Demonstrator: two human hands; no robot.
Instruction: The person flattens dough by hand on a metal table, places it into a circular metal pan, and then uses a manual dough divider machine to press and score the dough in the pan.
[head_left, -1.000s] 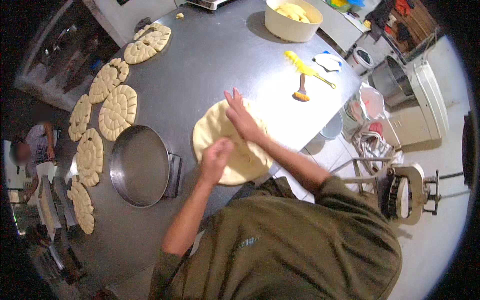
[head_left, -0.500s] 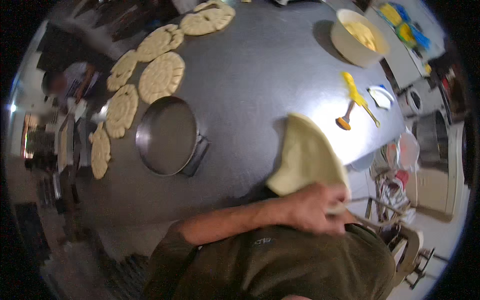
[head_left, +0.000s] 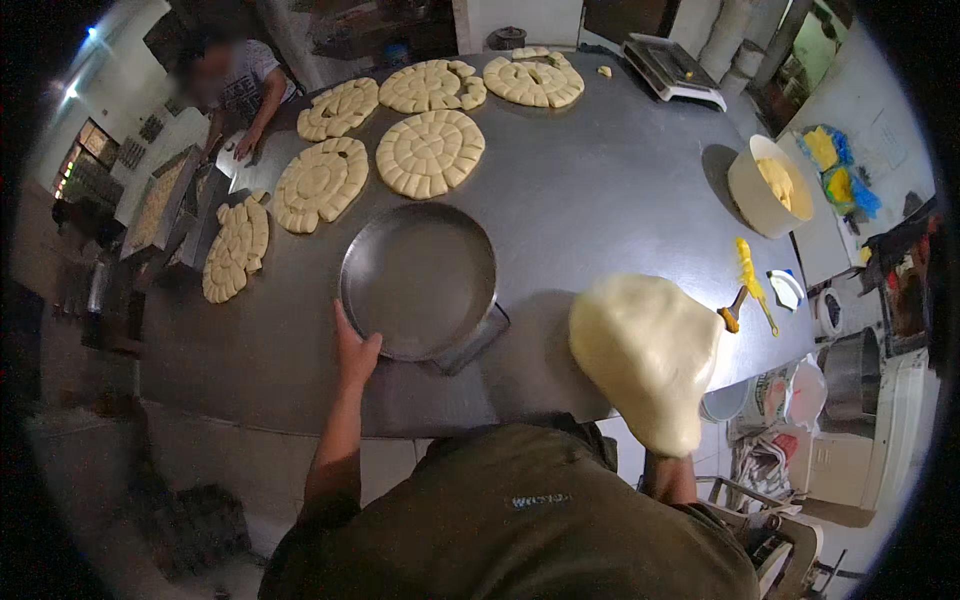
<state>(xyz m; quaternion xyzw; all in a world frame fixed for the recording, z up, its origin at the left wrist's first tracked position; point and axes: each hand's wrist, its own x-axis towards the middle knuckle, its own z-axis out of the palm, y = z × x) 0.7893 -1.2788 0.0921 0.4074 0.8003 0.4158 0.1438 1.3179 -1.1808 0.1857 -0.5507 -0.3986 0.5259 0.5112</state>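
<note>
The left hand (head_left: 353, 352) lies flat, fingers together, on the rim of the round metal pan (head_left: 418, 281), which sits on the grey steel worktop (head_left: 600, 170). Scored dough rounds (head_left: 428, 152) fan out across the worktop's far left, where another person (head_left: 240, 75) stands at trays in a dim room. Further right are a cream bowl (head_left: 765, 190) and a yellow scraper (head_left: 750, 280). The dough sheet (head_left: 645, 355) hangs lifted over the worktop's near right edge, draped over the right hand, which is hidden so its grip cannot be told. Half a second ago the left hand was off the pan and the right arm crossed low in front.
</note>
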